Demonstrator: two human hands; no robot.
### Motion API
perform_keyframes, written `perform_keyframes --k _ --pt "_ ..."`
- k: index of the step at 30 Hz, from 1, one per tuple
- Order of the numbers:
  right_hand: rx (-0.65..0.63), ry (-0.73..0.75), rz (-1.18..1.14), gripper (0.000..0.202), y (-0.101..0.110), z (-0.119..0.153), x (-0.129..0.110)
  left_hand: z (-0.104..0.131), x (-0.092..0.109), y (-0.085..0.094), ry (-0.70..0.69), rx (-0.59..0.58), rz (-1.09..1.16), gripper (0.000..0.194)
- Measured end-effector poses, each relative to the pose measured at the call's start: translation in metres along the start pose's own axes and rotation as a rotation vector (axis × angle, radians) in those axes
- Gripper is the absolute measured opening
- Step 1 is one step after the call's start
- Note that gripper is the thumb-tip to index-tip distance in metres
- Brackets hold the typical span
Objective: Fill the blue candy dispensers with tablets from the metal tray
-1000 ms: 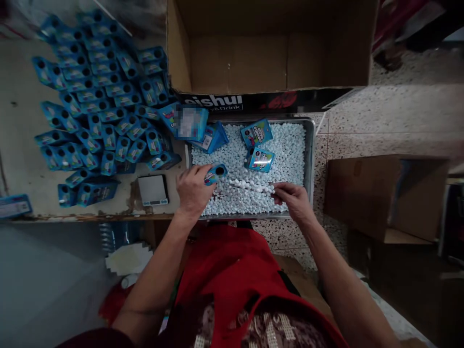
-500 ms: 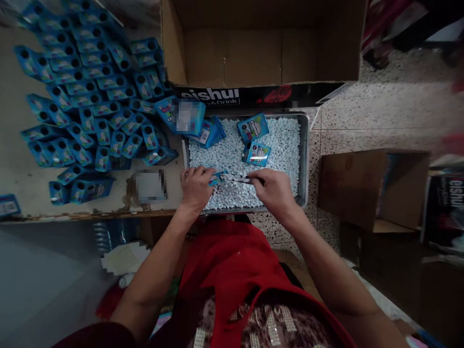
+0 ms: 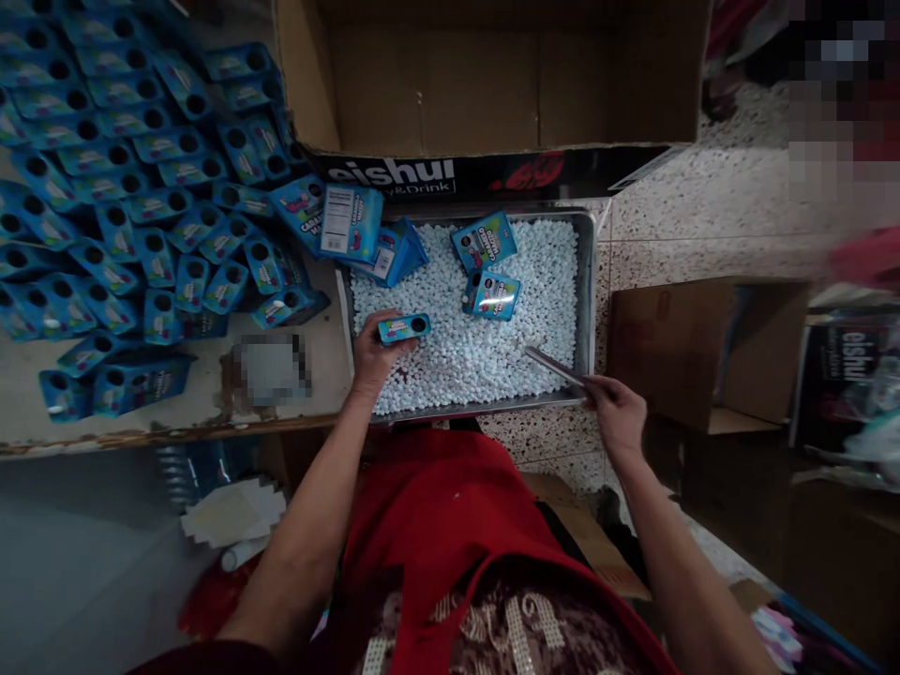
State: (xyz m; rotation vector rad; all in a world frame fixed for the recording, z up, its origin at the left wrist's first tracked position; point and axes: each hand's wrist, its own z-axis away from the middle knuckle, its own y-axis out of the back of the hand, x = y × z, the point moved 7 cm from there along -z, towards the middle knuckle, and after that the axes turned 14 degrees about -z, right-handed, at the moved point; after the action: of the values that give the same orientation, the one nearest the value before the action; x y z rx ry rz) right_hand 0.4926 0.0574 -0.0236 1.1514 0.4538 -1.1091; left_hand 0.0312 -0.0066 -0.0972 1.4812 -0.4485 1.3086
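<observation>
Over the left part of a metal tray (image 3: 589,319) full of small pale pieces (image 3: 534,272), my left hand (image 3: 376,354) holds a small blue box (image 3: 404,328) with a dark round hole at one end. My right hand (image 3: 617,411) is closed on the handle of a metal scoop (image 3: 554,364) at the tray's right edge; the scoop's tip rests at the pale pieces. Two blue boxes (image 3: 485,241) (image 3: 493,294) lie on the pieces near the middle. More blue boxes (image 3: 352,221) lie at the tray's upper left corner.
Several blue boxes with round holes (image 3: 133,150) stand in rows on the table (image 3: 203,408) at the left. A large open carton (image 3: 436,94) sits behind the tray. Another open carton (image 3: 696,352) stands at the right. A blurred person shows at the top right.
My right hand has moved right with the scoop, away from the box in my left hand. That box now shows its holed face upward. The view has shifted slightly.
</observation>
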Motion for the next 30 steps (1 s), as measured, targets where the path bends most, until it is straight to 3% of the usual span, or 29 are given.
perform_keyframes --k 2,5,8,10,13,16,20,25,30 --pt "-0.002 -0.001 -0.056 0.036 -0.031 -0.01 0.02 -0.004 -0.007 -0.019 0.071 -0.035 0.128 0.055" --pt "-0.113 -0.002 -0.207 0.037 -0.117 -0.018 0.021 -0.003 -0.004 -0.032 0.123 -0.071 0.184 0.055" --pt "-0.253 -0.054 -0.388 0.035 -0.193 -0.024 0.007 0.004 0.009 -0.016 0.124 -0.045 0.116 0.055" --pt "-0.305 -0.106 -0.474 0.033 -0.217 -0.027 -0.002 0.011 0.021 0.009 0.106 0.013 0.011 0.052" --pt "-0.352 -0.167 -0.554 0.032 -0.215 -0.024 -0.013 0.021 0.037 0.043 0.06 0.087 -0.183 0.047" --pt "-0.423 -0.196 -0.587 0.032 -0.194 -0.013 -0.032 0.025 0.045 0.055 0.032 0.109 -0.301 0.042" --pt "-0.544 -0.159 -0.547 0.028 -0.169 0.003 -0.072 0.022 0.051 0.045 -0.006 0.103 -0.291 0.04" --pt "-0.625 -0.035 -0.38 0.021 -0.16 0.005 -0.12 0.016 0.06 0.032 -0.062 0.055 -0.274 0.04" --pt "-0.587 0.296 -0.002 0.019 -0.158 0.015 -0.174 0.015 0.063 0.024 -0.125 0.0 -0.334 0.037"
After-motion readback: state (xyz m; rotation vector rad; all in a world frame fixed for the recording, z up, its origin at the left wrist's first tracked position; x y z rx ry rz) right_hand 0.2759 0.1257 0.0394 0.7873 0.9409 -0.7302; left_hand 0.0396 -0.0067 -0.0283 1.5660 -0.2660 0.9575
